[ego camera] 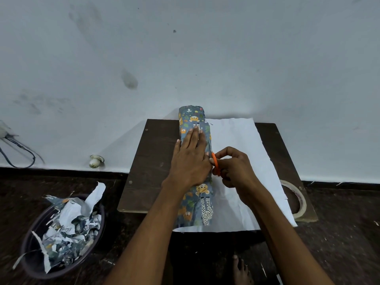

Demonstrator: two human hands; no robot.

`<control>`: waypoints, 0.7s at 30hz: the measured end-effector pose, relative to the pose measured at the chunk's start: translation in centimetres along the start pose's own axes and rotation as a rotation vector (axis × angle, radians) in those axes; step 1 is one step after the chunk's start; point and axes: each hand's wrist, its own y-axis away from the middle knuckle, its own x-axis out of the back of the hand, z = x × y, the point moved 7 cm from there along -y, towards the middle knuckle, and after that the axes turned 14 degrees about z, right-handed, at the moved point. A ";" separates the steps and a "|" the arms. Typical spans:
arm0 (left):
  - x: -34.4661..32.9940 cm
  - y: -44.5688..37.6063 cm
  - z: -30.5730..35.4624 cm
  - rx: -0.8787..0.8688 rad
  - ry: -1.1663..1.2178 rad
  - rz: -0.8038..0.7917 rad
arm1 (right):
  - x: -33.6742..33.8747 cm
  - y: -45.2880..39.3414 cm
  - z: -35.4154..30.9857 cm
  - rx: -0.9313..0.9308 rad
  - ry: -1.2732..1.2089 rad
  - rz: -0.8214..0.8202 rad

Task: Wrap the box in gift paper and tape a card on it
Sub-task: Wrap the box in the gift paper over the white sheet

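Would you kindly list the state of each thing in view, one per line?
gift paper: folded over the box, white underside spread flat to the right
box: hidden under the paper
left hand: flat, pressing the wrapped part
right hand: gripping the scissors
scissors: at the paper's fold; blades mostly hidden
tape roll: lying flat, untouched
bin: heaped with paper scraps

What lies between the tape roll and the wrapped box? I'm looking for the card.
Only the white underside of the gift paper, spread flat from the wrapped box toward the tape roll, in the head view. No card shows.
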 end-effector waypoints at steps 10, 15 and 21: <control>-0.1 -0.2 -0.2 -0.005 0.006 -0.024 | -0.2 -0.3 0.1 0.009 0.017 0.005; 0.0 -0.1 -0.1 -0.010 -0.007 -0.034 | -0.2 -0.6 0.0 0.011 0.017 0.013; -0.1 -0.1 -0.1 0.000 -0.004 -0.036 | -0.2 -0.7 0.0 0.024 0.039 0.015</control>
